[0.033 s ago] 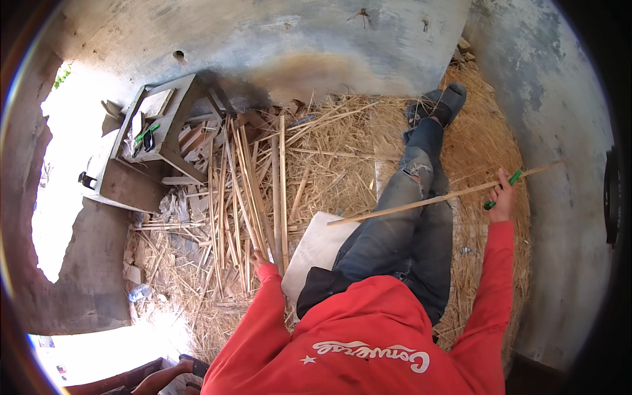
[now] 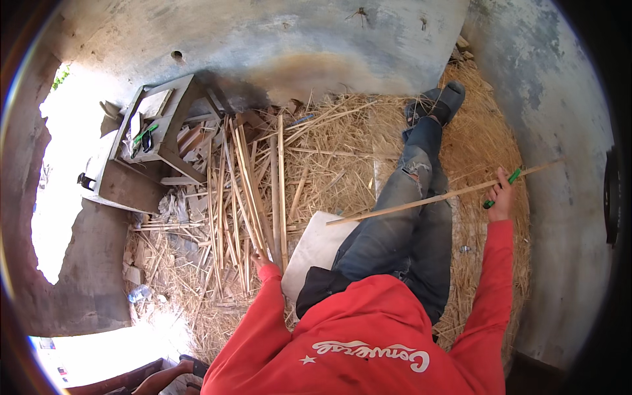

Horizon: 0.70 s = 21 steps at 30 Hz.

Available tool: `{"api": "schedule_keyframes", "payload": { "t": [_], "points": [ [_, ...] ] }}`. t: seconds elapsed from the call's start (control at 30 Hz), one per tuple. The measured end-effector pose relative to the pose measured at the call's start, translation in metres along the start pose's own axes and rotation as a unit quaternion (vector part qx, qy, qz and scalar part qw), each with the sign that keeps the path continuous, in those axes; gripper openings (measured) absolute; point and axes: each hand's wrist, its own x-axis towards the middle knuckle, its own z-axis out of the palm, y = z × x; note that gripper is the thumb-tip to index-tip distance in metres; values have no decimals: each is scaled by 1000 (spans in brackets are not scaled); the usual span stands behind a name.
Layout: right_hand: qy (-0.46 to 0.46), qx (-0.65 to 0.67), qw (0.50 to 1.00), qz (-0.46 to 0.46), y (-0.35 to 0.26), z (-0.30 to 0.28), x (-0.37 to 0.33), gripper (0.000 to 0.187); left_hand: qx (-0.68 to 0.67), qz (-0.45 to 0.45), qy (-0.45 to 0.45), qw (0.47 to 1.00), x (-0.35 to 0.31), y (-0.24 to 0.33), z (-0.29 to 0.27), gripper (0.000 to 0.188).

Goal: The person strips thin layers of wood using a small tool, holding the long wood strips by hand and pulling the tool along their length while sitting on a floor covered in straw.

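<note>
My right hand [image 2: 503, 199], off to the right with the red sleeve below it, is closed around a green-handled utility knife [image 2: 514, 175]. A long, thin bamboo strip [image 2: 408, 207] passes through that same hand and slants across my legs. Its lower left end lies over a pale sheet [image 2: 316, 245] beside my thigh. On the left, my left hand [image 2: 261, 259] is closed at the near end of a bundle of bamboo strips [image 2: 246, 191]. The fingers seem to pinch a strip there, though they are partly hidden.
A wooden table-like stand [image 2: 172, 135] at the far left bears another green-handled tool [image 2: 146, 133]. Shavings [image 2: 342, 174] cover the floor around my outstretched legs. A clear plastic bottle [image 2: 139, 293] lies at lower left. Walls [image 2: 566, 131] enclose the space; another person's leg [image 2: 158, 380] shows at bottom left.
</note>
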Motion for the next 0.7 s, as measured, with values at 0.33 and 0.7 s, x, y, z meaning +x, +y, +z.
{"api": "schedule_keyframes", "payload": {
  "t": [0.33,0.7],
  "points": [
    [15,-9,1000,8,9,-4,-2,18,40,-129,5,991,15,-20,-44,63],
    [28,-51,998,0,7,-26,4,27,169,-101,31,980,59,-92,-104,54]
  ]
}}
